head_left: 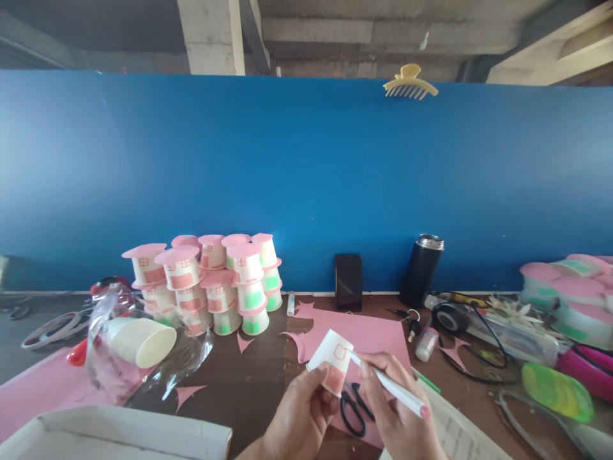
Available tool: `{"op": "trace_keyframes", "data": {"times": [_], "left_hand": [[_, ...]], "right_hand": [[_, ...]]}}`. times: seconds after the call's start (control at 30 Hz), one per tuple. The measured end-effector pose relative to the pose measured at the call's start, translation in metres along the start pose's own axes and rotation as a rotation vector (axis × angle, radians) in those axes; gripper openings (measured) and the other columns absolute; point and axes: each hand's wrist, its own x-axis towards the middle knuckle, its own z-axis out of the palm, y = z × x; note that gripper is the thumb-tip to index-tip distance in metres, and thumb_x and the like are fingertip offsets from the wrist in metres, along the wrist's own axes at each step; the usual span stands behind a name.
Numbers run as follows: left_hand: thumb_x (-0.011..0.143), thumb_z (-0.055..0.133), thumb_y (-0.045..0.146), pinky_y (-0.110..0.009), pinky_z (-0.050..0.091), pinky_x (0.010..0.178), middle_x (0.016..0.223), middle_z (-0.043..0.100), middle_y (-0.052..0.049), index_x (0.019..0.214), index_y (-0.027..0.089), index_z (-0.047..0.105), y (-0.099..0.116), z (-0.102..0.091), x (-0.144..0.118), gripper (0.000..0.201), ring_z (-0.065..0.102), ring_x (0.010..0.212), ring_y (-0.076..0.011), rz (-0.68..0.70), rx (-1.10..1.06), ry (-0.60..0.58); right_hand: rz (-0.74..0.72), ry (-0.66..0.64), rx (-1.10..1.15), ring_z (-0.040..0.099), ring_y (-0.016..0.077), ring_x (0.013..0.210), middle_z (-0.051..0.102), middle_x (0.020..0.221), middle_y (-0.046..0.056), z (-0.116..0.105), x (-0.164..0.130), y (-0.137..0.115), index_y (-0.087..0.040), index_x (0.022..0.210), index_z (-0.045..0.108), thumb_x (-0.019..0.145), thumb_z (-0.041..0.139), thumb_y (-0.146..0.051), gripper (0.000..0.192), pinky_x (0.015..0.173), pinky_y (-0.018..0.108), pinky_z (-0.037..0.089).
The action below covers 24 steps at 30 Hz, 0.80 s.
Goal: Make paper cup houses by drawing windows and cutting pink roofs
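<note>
The left hand (pixel 299 415) is curled around a small white paper cup (pixel 331 361), fingers wrapped on its lower wall and the thumb pressed near its rim; the cup is tilted with its flat base pointing up and left, held above the table's near edge. Its smooth side carries a small red-outlined window and a solid pink rectangle lower down. The right hand (pixel 395 409) pinches a slim white pen (pixel 387 385) between thumb and fingers, its tip touching the cup's wall beside the window, its pink end pointing down to the right.

Just under the hands lie black-handled scissors (pixel 353 409) on a matte pink paper sheet (pixel 378 335) with curved cut-outs along its left edge; pointed pink scraps (pixel 186 393) lie on the dark brown table (pixel 249 383). Left of that, a crinkled clear plastic bag (pixel 115 345) holds a sleeve of ribbed white cups (pixel 138 342) lying on its side. Behind it stands a pile of finished cup houses (pixel 211 281), upturned cups with round pink paper roofs, pink or green doors. A black phone (pixel 348 281) leans upright on the blue wall (pixel 306 179), a cylindrical black flask (pixel 421 269) with a metal lid near it. A cardboard box (pixel 115 434) edge sits at the near left.
</note>
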Motion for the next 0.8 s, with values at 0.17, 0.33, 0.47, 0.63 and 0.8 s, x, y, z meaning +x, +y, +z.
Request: {"op": "trace_keyframes", "data": {"times": [0.17, 0.33, 0.47, 0.63, 0.8], "left_hand": [[0.081, 0.064, 0.017, -0.020, 0.046, 0.053, 0.064, 0.060, -0.004, 0.076, 0.006, 0.065, -0.0004, -0.0008, -0.0005, 0.011, 0.051, 0.054, -0.0084, 0.005, -0.006, -0.042], [0.080, 0.066, 0.016, -0.019, 0.046, 0.052, 0.061, 0.058, -0.002, 0.074, 0.007, 0.065, 0.0006, 0.0011, -0.0020, 0.011, 0.050, 0.052, -0.0076, -0.001, -0.006, -0.039], [0.079, 0.067, 0.017, -0.019, 0.046, 0.052, 0.061, 0.058, -0.002, 0.074, 0.007, 0.065, 0.0005, 0.0007, -0.0012, 0.011, 0.050, 0.052, -0.0075, 0.000, -0.009, -0.045], [0.077, 0.070, 0.018, -0.019, 0.046, 0.051, 0.061, 0.058, -0.002, 0.074, 0.007, 0.066, 0.0003, -0.0006, -0.0007, 0.012, 0.050, 0.052, -0.0070, -0.001, -0.012, -0.063], [0.075, 0.072, 0.018, -0.018, 0.045, 0.050, 0.060, 0.058, -0.001, 0.073, 0.007, 0.066, 0.0010, 0.0014, -0.0022, 0.013, 0.049, 0.051, -0.0067, 0.010, -0.007, -0.048]], "right_hand": [[0.003, 0.006, 0.000, 0.061, 0.0141, 0.059, 0.062, 0.076, 0.001, -0.0005, -0.0007, -0.0009, -0.021, 0.097, 0.060, 0.092, 0.050, -0.027, 0.013, 0.056, 0.022, 0.050], [0.025, -0.008, -0.005, 0.062, 0.0140, 0.061, 0.062, 0.077, 0.002, -0.0003, -0.0023, 0.0011, -0.021, 0.099, 0.060, 0.093, 0.050, -0.027, 0.013, 0.053, 0.021, 0.049], [0.003, 0.005, -0.015, 0.062, 0.0131, 0.061, 0.061, 0.076, 0.001, -0.0001, -0.0023, 0.0017, -0.022, 0.098, 0.059, 0.093, 0.050, -0.026, 0.011, 0.059, 0.022, 0.050], [-0.015, -0.003, -0.038, 0.063, 0.0137, 0.063, 0.062, 0.078, 0.001, -0.0014, -0.0023, 0.0013, -0.022, 0.099, 0.060, 0.093, 0.050, -0.027, 0.012, 0.061, 0.022, 0.051], [-0.004, -0.006, -0.033, 0.065, 0.0146, 0.064, 0.063, 0.079, 0.002, -0.0003, -0.0027, 0.0038, -0.021, 0.099, 0.060, 0.093, 0.050, -0.026, 0.013, 0.057, 0.022, 0.052]]}}
